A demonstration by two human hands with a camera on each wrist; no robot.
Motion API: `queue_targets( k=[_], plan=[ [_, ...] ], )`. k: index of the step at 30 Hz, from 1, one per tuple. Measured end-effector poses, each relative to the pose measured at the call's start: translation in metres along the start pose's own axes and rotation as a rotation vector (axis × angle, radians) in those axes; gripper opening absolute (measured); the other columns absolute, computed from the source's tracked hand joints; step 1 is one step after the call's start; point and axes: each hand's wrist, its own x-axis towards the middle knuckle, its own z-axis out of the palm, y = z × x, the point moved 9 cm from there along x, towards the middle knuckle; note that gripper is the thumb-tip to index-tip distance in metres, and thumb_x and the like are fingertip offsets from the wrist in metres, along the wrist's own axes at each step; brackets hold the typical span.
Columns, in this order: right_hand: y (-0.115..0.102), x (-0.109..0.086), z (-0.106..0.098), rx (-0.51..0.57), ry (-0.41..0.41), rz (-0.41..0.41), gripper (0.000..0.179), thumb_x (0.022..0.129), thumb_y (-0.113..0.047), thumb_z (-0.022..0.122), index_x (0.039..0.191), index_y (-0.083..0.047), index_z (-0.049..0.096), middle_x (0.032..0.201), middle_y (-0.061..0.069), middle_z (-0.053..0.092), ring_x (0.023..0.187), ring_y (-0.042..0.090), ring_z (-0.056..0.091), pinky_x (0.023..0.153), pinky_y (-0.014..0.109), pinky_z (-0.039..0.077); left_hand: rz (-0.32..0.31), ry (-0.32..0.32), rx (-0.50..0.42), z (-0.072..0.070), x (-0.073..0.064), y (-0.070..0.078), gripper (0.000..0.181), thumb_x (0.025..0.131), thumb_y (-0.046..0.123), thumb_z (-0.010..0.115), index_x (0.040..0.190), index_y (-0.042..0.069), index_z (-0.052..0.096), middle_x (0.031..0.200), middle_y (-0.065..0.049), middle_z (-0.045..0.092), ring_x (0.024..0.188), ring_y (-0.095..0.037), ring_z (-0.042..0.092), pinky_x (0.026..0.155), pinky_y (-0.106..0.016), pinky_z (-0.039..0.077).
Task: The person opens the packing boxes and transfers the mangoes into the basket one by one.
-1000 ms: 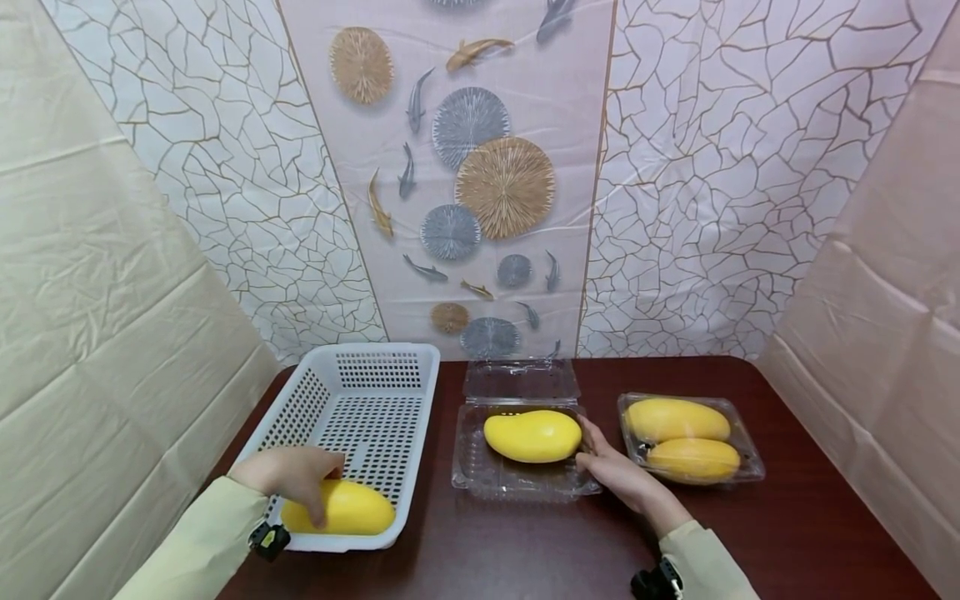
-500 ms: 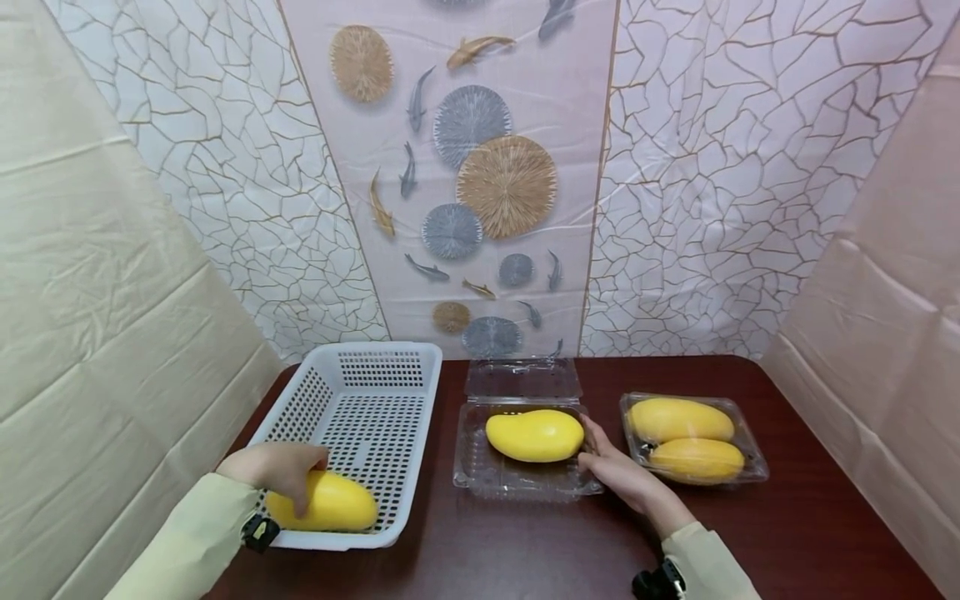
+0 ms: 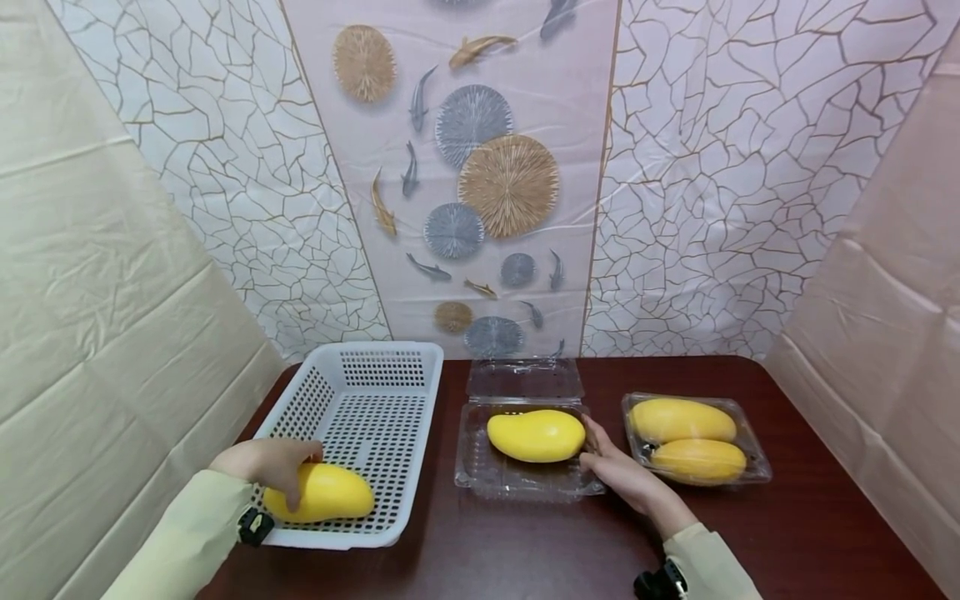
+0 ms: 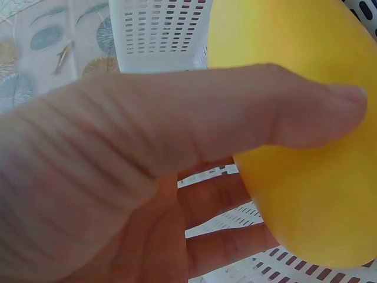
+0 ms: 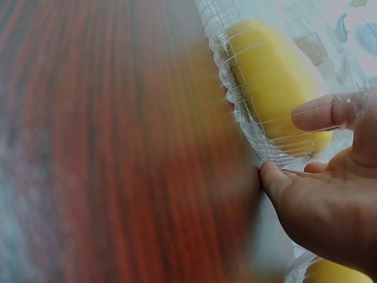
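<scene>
In the front left of a white plastic basket (image 3: 420, 467) lies a yellow mango (image 3: 333, 493). My left hand (image 3: 273, 465) grips its left end, the thumb laid across the near side and the other fingers reaching behind it, as the left wrist view shows. A second mango (image 3: 536, 436) rests in a clear plastic clamshell container (image 3: 480, 479) whose lid (image 3: 525, 380) is folded back. My right hand (image 3: 626, 479) holds this container by its right end, with fingers (image 5: 318, 115) and thumb spread along the end wall beside the mango.
To the right is a closed clear clamshell (image 3: 753, 475) with two mangoes (image 3: 682, 419) inside. Everything stands on a dark red-brown table (image 3: 510, 550). Patterned cloth (image 3: 360, 208) hangs behind, with plain cloth at both sides.
My left hand has shifted left and slightly away from me with the mango, which has moved inward from the basket's near wall. My right hand and the open container have stayed put.
</scene>
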Motion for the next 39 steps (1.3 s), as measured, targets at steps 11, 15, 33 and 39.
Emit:
queue_targets(
  k=[11, 15, 33, 39],
  plan=[
    [0.001, 0.0, 0.0, 0.009, 0.004, -0.014, 0.09, 0.093, 0.0, 0.048, 0.161, -0.009, -0.009, 0.165, 0.023, -0.011, 0.15, 0.044, -0.003, 0.111, 0.054, 0.021, 0.006, 0.004, -0.017, -0.004, 0.0, -0.002, 0.054, 0.066, 0.002, 0.088, 0.112, 0.013, 0.061, 0.107, -0.005, 0.063, 0.092, -0.024, 0.054, 0.083, -0.049, 0.049],
    [0.001, 0.001, -0.001, 0.016, 0.009, -0.017, 0.09, 0.092, 0.001, 0.048, 0.161, -0.008, -0.009, 0.165, 0.024, -0.01, 0.15, 0.044, -0.003, 0.112, 0.054, 0.021, 0.009, 0.017, -0.024, -0.005, -0.002, -0.003, 0.055, 0.065, 0.001, 0.087, 0.112, 0.013, 0.062, 0.107, -0.005, 0.063, 0.092, -0.024, 0.055, 0.082, -0.049, 0.05],
    [0.002, -0.001, -0.003, 0.012, 0.003, -0.004, 0.091, 0.092, -0.001, 0.05, 0.161, -0.01, -0.009, 0.165, 0.024, -0.01, 0.15, 0.046, -0.002, 0.109, 0.054, 0.023, 0.072, 0.089, -0.022, -0.014, 0.0, 0.019, 0.056, 0.068, 0.014, 0.092, 0.116, 0.012, 0.065, 0.117, -0.007, 0.064, 0.101, -0.026, 0.06, 0.092, -0.054, 0.049],
    [0.001, 0.0, -0.003, 0.007, 0.002, -0.006, 0.091, 0.092, -0.001, 0.05, 0.161, -0.009, -0.009, 0.165, 0.024, -0.009, 0.15, 0.046, -0.001, 0.11, 0.055, 0.022, 0.077, 0.096, -0.019, -0.012, 0.002, 0.022, 0.053, 0.07, 0.015, 0.09, 0.117, 0.011, 0.067, 0.117, -0.008, 0.065, 0.104, -0.029, 0.06, 0.093, -0.056, 0.048]
  ],
)
